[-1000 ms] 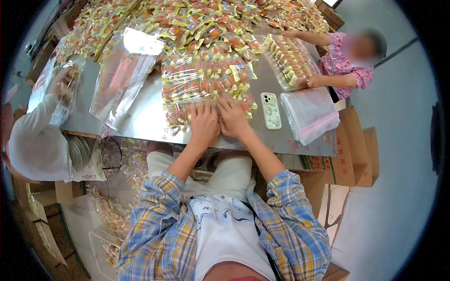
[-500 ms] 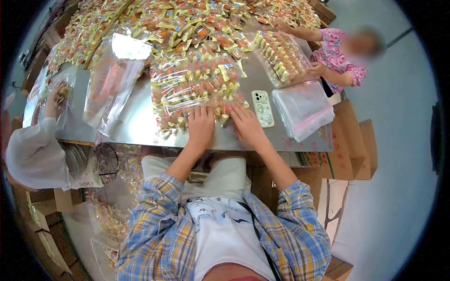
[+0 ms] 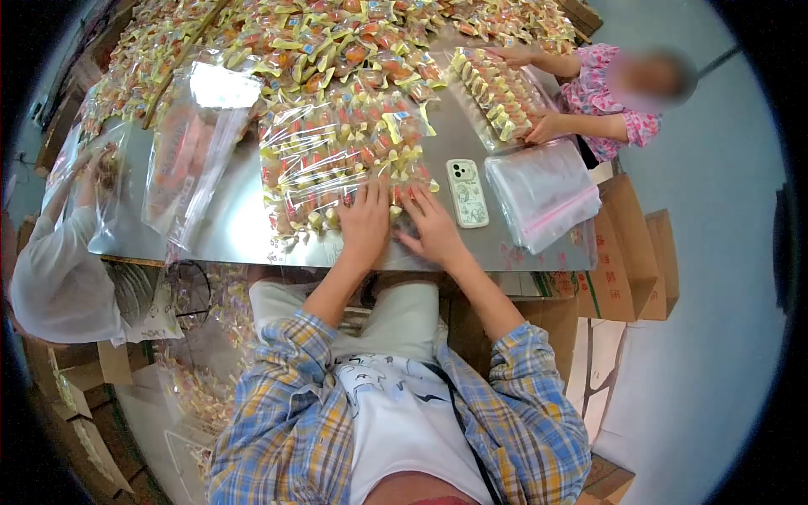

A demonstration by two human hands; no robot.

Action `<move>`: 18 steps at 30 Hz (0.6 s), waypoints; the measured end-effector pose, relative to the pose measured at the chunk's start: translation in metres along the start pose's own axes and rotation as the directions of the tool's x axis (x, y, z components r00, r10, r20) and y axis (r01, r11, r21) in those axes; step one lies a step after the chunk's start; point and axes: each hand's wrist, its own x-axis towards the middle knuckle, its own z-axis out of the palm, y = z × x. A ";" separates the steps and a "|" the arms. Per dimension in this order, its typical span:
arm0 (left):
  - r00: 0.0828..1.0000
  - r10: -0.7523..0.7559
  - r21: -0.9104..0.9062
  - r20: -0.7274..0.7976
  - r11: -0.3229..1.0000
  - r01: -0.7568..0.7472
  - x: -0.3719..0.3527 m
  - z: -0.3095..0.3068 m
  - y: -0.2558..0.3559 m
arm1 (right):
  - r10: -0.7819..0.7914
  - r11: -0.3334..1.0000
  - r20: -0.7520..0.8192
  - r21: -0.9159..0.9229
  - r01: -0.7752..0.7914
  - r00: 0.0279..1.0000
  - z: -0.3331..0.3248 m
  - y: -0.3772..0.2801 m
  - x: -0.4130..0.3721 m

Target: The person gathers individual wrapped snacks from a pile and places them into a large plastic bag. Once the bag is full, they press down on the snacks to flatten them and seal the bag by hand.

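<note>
Pressing that filled bag (image 3: 337,156) flat looks like the step you're on. In the head view, your left hand (image 3: 364,220) and right hand (image 3: 431,225) lie side by side on its near edge, palms down, fingers loosely spread, gripping nothing. The bag sits mid worktop (image 3: 240,231), right in front of you.

My take on doing it well: use flat palms rather than fingertips, and work outward from the middle so the rows don't bunch up. That film probably slides on the metal, so press down instead of dragging, and go easy or the seams might pop.

- The bag is thin clear film, crinkly, with lots of glare.
- The sweets inside are small pillow-shaped packs in yellow, red and orange wrappers, lined up roughly in rows.
- The worktop is smooth, shiny steel.
- A phone (image 3: 466,193) in a pale case lies back up, just beside your right hand.
- Next to it is a floppy stack of empty bags (image 3: 543,192) with a pinkish strip.
- A loose pile of sweets (image 3: 337,42) covers the far side.
- Across on your right, another person has both hands on a second filled bag (image 3: 498,84).
- On your left, someone in a white sleeve (image 3: 59,269) handles another one; can't tell what's in it.
- Cardboard boxes (image 3: 627,252) stand beside the worktop
</note>
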 end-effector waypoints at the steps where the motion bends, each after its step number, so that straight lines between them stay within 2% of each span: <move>1: 1.000 0.005 0.017 -0.008 1.000 -0.005 0.002 0.001 -0.001 | 0.000 1.000 -0.009 -0.022 0.000 1.000 0.004 -0.001 0.002; 3: 0.999 0.020 0.050 -0.028 0.999 -0.018 0.004 0.004 -0.003 | 0.000 0.998 -0.028 -0.068 -0.002 1.000 0.010 -0.003 0.010; 6: 0.999 -0.035 -0.011 -0.030 0.999 0.035 0.006 0.010 -0.003 | 0.003 0.999 -0.082 -0.054 -0.007 0.997 0.028 0.003 0.012; 9: 0.998 -0.061 -0.006 0.003 0.998 0.061 0.006 0.010 -0.004 | -0.060 0.997 -0.131 -0.052 0.053 0.990 0.039 0.007 0.005; 12: 0.999 -0.050 0.018 0.002 0.999 0.050 0.005 0.007 -0.006 | -0.043 0.990 -0.184 -0.139 0.017 0.982 0.042 0.004 0.007; 15: 0.997 -0.026 0.004 -0.067 1.000 0.026 0.005 0.013 -0.009 | -0.011 0.966 -0.174 -0.258 -0.034 0.985 0.042 -0.001 0.014; 18: 0.994 -0.050 -0.028 -0.093 0.998 0.047 0.003 0.017 -0.010 | 0.079 0.964 -0.194 -0.237 -0.125 0.978 0.053 -0.005 0.018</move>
